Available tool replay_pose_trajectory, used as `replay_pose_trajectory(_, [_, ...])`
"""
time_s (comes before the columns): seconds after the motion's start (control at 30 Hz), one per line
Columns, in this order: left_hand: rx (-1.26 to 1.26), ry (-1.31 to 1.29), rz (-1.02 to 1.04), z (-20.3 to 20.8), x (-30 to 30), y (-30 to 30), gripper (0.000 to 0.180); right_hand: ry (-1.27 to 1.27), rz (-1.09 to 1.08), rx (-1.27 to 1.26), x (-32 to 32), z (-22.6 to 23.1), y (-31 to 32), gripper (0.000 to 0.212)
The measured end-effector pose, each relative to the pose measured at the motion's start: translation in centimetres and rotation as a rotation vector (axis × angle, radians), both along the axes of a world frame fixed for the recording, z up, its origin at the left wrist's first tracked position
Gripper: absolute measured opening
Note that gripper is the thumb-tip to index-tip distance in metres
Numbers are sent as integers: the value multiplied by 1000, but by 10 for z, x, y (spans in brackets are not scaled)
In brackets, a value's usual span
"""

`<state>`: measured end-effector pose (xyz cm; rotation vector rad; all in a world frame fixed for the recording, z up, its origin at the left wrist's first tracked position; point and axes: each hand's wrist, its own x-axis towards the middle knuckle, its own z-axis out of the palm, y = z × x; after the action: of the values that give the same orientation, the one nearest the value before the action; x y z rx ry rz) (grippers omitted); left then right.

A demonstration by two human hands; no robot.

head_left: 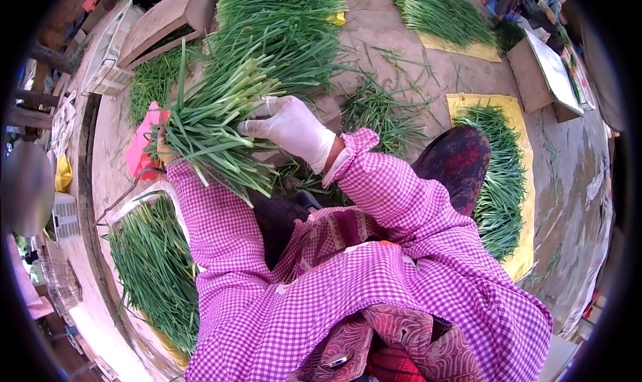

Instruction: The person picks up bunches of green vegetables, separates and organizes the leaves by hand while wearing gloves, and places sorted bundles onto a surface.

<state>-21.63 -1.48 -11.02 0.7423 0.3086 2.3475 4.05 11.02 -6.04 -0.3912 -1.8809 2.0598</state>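
A thick bunch of long green chives (217, 118) with pale stalk ends is held up in front of me. My left hand (164, 148) grips it from the left, its fingers mostly hidden by leaves. From the right, my right hand (294, 129), in a white glove, reaches to the bunch. Its thumb and forefinger are apart, with the tips at the stalks. A pink-red piece (144, 144) of cloth or plastic shows beside my left hand.
A large chive heap (274, 41) lies ahead, with loose scattered leaves (384, 114) near my feet. Chives lie on a yellow sheet (525, 181) to the right; another pile (154, 261) is at left. A wooden stool (170, 21) stands far left; a person (528, 1) sits far right.
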Motion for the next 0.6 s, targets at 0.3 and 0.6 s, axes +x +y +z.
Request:
replay_pose_trajectory(0.3, [-7,-4,21,0,-2,-9,30,330,560,46,70,11,35,17])
replay_pose_trajectory(0.6, [-44,-5,59,-5,-1,-18,32,-235,152,704,105,-14,78,29])
